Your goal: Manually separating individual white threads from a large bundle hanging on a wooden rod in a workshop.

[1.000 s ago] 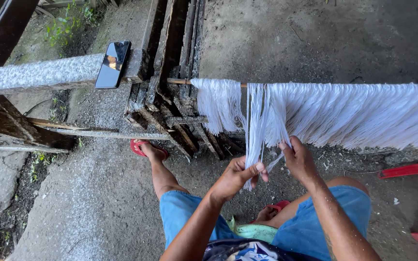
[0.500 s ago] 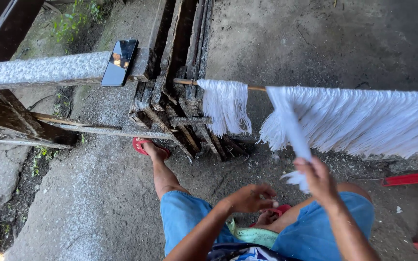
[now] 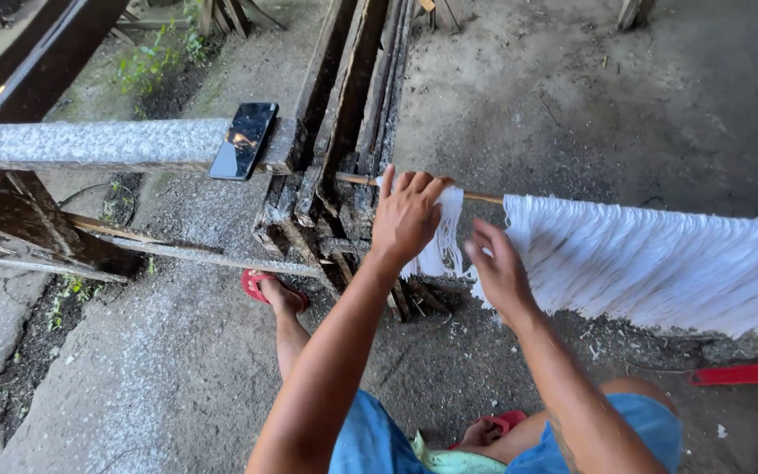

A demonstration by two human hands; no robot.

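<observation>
Head view, looking down past both forearms at a thin rod point(image 3: 482, 197) that runs level from a dark timber frame point(image 3: 344, 132) out toward the right edge. Concrete floor point(image 3: 572, 88) lies under the rod everywhere, gritty, with bits of debris below the hanging fibre. Grey beam point(image 3: 89, 143) meets the frame on the side away from the rod, at about rod height. White fringe point(image 3: 660, 263) hangs off the rod in a long curtain, starting partway along it and running out of view; strands slant downward and end ragged. Small tuft point(image 3: 445, 246) of the same white strands hangs off the rod close to the frame, with bare rod between it and the fringe. Left hand point(image 3: 408, 215) lies over the rod right at the tuft, fingers spread and pressed flat on the strands, not clenched. Right hand point(image 3: 500, 270) sits just below the rod at the near edge of the fringe, fingers loosely curled, tips at the strands; whether it pinches any, I cannot tell. Black phone point(image 3: 243, 139) rests on the beam's end, just short of the frame. Red sandal point(image 3: 261, 287) on one foot sits on the floor below the frame; second red sandal point(image 3: 506, 424) shows lower, under the rod, between the knees.
</observation>
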